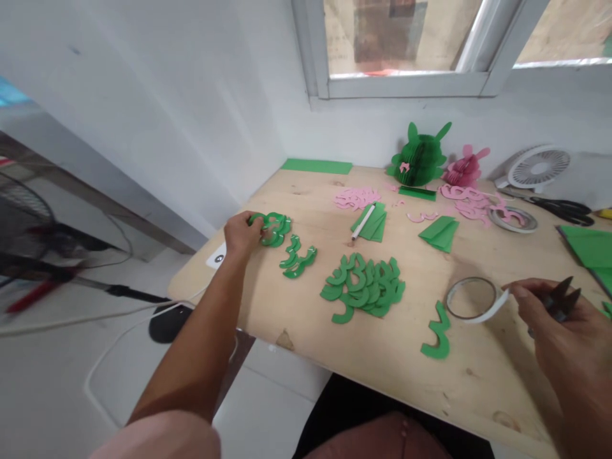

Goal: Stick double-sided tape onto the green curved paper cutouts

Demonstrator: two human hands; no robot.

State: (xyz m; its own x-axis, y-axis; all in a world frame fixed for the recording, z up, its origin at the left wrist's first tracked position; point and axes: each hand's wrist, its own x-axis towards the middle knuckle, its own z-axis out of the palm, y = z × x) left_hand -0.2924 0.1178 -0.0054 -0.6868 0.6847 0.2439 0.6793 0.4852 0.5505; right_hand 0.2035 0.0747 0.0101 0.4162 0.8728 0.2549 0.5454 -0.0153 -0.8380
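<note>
At the table's left side, my left hand is closed on the edge of a small cluster of green wavy cutouts. Two more green strips lie just right of it. My right hand holds dark-bladed scissors, and its thumb and finger pinch the loose end of white tape from a roll. The roll is beside a single green wavy piece. A larger heap of green cutouts sits mid-table.
Pink cutouts, folded green paper, a white pen, green and pink paper figures, a small white fan, black-handled scissors and another tape roll are spread toward the wall.
</note>
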